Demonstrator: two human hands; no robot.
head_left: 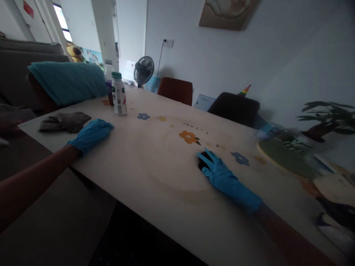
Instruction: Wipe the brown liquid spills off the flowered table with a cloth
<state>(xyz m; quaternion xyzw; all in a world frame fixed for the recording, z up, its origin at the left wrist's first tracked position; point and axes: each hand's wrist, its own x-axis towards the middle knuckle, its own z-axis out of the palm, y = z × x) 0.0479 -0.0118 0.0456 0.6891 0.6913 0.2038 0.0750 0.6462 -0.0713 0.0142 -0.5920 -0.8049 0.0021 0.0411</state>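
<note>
Cloth (65, 122) is seen crumpled on the table (124, 159), beside the gloved left hand (93, 135), whose grip cannot be told. Near the printed orange flower (188, 137), a dark pad (204, 164) is grasped against the table by the gloved right hand (222, 178).

The right hand (226, 179) partly hides the dark object (203, 163) beneath it

We see a white bottle (120, 99) with a green cap standing just in front of a second bottle (109, 83). To their left we find a turquoise towel (69, 79) draped over a chair back (43, 96), with a grey sofa (30, 48) beyond. Farther back we notice a fan (144, 70), a reddish-brown chair (176, 89), a dark chair (234, 108) and a wall picture (226, 16); at right, a leafy plant (330, 115).
</note>
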